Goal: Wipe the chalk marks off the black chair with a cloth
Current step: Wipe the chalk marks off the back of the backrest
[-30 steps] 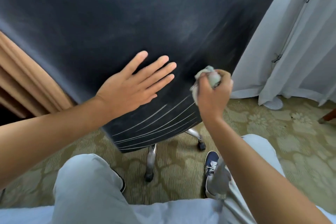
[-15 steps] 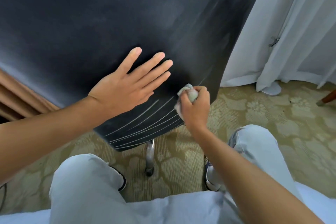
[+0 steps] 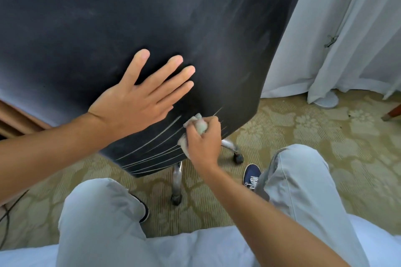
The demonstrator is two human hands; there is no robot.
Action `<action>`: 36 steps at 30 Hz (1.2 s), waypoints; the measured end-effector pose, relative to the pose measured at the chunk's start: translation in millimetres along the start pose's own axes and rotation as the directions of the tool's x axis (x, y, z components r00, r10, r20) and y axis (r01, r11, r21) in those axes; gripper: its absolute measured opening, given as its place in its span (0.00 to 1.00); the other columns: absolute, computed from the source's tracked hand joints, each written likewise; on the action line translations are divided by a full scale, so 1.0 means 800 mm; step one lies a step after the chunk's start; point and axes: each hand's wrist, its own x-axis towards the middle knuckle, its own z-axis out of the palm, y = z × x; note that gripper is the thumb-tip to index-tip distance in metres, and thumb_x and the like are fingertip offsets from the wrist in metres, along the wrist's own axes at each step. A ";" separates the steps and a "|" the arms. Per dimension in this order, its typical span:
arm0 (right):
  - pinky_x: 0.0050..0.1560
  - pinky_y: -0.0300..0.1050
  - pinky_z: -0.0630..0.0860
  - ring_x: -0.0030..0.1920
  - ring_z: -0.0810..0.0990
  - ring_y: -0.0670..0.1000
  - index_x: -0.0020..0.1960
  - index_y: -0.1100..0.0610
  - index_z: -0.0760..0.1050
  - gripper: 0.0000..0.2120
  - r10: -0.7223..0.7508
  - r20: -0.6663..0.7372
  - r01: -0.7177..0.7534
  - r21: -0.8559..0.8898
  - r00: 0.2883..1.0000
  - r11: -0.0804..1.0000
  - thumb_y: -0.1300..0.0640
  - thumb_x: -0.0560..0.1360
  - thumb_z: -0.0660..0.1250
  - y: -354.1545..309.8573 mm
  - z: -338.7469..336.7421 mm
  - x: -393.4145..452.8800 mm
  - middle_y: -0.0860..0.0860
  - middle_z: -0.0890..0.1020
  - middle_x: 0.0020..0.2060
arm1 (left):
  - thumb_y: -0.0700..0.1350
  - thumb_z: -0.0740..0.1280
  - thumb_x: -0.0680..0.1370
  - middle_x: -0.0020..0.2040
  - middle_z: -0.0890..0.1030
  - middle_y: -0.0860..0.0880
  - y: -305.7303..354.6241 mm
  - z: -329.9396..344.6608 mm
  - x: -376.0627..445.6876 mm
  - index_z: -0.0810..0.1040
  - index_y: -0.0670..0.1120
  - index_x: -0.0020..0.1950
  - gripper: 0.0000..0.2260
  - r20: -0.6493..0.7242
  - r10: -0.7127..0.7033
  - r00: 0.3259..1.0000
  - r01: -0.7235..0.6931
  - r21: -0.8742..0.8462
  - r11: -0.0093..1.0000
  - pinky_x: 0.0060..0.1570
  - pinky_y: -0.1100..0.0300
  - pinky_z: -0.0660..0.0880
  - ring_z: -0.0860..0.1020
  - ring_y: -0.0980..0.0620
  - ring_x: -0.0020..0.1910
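chalk marks: pale parallel streaks along the bottom of the chair back, at about 6 o'clock on the dark panel; they run up toward 2 o'clock, and short ends show past the knuckles, so that stretch looks not yet wiped
black chair: its back fills the upper view, facing the person; faint grey smears higher up; chrome legs on castors below
cloth: a small pale wad, bunched so that it presses firmly on the streaks' right part
right hand: fingers curled tight round the cloth, pushing it against the panel
left hand: fingers straight and spread, palm flat at 10 o'clock from the cloth, probably bracing the wheeled chair so it does not roll or swivel
floor: patterned carpet; knees in pale trousers and a navy shoe at 5 o'clock
curtain: white, at 2 o'clock
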 end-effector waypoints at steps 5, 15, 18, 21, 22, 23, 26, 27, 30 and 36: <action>0.47 0.49 0.79 0.46 0.79 0.47 0.48 0.48 0.74 0.09 -0.039 -0.062 0.038 -0.014 0.997 0.999 0.50 0.71 0.72 -0.014 -0.041 0.035 0.48 0.78 0.48 | 0.56 0.50 0.88 0.84 0.55 0.39 0.000 -0.003 0.000 0.53 0.42 0.85 0.29 0.029 -0.003 1.000 0.003 -0.008 1.000 0.72 0.30 0.58 0.60 0.38 0.81; 0.43 0.36 0.74 0.46 0.76 0.49 0.54 0.54 0.69 0.11 0.010 -0.351 0.013 0.065 0.936 0.998 0.52 0.78 0.69 -0.029 -0.036 0.089 0.51 0.72 0.53 | 0.56 0.52 0.86 0.85 0.53 0.39 0.018 0.007 0.003 0.52 0.40 0.85 0.31 0.041 0.021 0.999 -0.020 -0.026 0.999 0.75 0.27 0.47 0.57 0.39 0.82; 0.50 0.49 0.77 0.47 0.77 0.50 0.52 0.52 0.68 0.10 0.099 -0.139 -0.105 -0.036 0.985 0.994 0.51 0.78 0.69 0.025 -0.004 0.040 0.51 0.73 0.53 | 0.55 0.52 0.87 0.85 0.53 0.39 0.017 0.006 0.003 0.52 0.39 0.84 0.31 0.046 0.021 0.999 -0.020 -0.036 0.999 0.75 0.26 0.47 0.58 0.38 0.82; 0.45 0.44 0.77 0.48 0.79 0.48 0.51 0.49 0.70 0.09 0.153 0.097 -0.143 -0.101 0.983 0.985 0.52 0.77 0.70 0.061 -0.005 0.014 0.50 0.77 0.52 | 0.55 0.53 0.87 0.85 0.53 0.39 0.018 0.005 0.004 0.52 0.39 0.84 0.31 0.040 0.026 0.999 -0.025 -0.028 0.999 0.74 0.27 0.48 0.58 0.38 0.82; 0.45 0.43 0.76 0.48 0.79 0.48 0.52 0.48 0.72 0.09 0.154 0.126 -0.142 -0.099 0.980 0.985 0.52 0.76 0.71 0.065 -0.011 0.016 0.49 0.78 0.52 | 0.55 0.53 0.87 0.85 0.53 0.39 0.018 0.004 0.004 0.53 0.40 0.84 0.30 0.038 0.029 0.999 -0.028 -0.026 0.999 0.74 0.27 0.49 0.58 0.39 0.82; 0.46 0.44 0.77 0.49 0.80 0.48 0.52 0.48 0.73 0.09 0.156 0.125 -0.146 -0.086 0.980 0.986 0.52 0.75 0.71 0.062 -0.019 0.021 0.49 0.78 0.51 | 0.55 0.53 0.87 0.85 0.54 0.39 0.018 0.003 0.004 0.53 0.40 0.84 0.30 0.036 0.029 0.999 -0.028 -0.029 0.999 0.74 0.27 0.51 0.59 0.39 0.82; 0.46 0.48 0.79 0.47 0.82 0.51 0.49 0.47 0.75 0.10 0.120 -0.055 -0.120 -0.001 0.991 0.993 0.49 0.70 0.72 0.040 -0.061 0.059 0.51 0.81 0.49 | 0.54 0.53 0.87 0.84 0.55 0.39 0.017 0.002 0.004 0.53 0.40 0.84 0.30 0.030 0.021 0.999 -0.020 -0.036 0.999 0.74 0.28 0.54 0.60 0.39 0.82; 0.45 0.48 0.79 0.46 0.82 0.51 0.48 0.47 0.75 0.10 0.107 -0.137 -0.104 0.030 0.985 0.994 0.48 0.69 0.71 0.030 -0.081 0.077 0.52 0.81 0.49 | 0.54 0.53 0.87 0.84 0.55 0.39 0.017 0.002 0.004 0.53 0.39 0.84 0.30 0.031 0.024 0.999 -0.023 -0.032 0.999 0.74 0.28 0.54 0.60 0.39 0.82; 0.48 0.53 0.81 0.51 0.82 0.54 0.49 0.47 0.75 0.11 0.097 -0.217 -0.077 0.096 0.971 0.992 0.45 0.69 0.67 0.011 -0.119 0.128 0.56 0.81 0.55 | 0.55 0.53 0.87 0.84 0.55 0.39 0.016 0.003 0.005 0.54 0.39 0.84 0.30 0.030 0.035 0.999 -0.035 -0.010 0.999 0.74 0.28 0.53 0.60 0.39 0.82; 0.50 0.51 0.76 0.52 0.77 0.54 0.55 0.53 0.69 0.10 0.126 -0.219 -0.132 -0.012 0.968 0.991 0.47 0.81 0.63 0.052 -0.038 0.097 0.53 0.71 0.56 | 0.54 0.53 0.87 0.84 0.56 0.40 0.016 0.004 0.006 0.54 0.40 0.84 0.30 0.040 0.042 0.998 -0.041 -0.015 0.999 0.73 0.29 0.56 0.61 0.40 0.81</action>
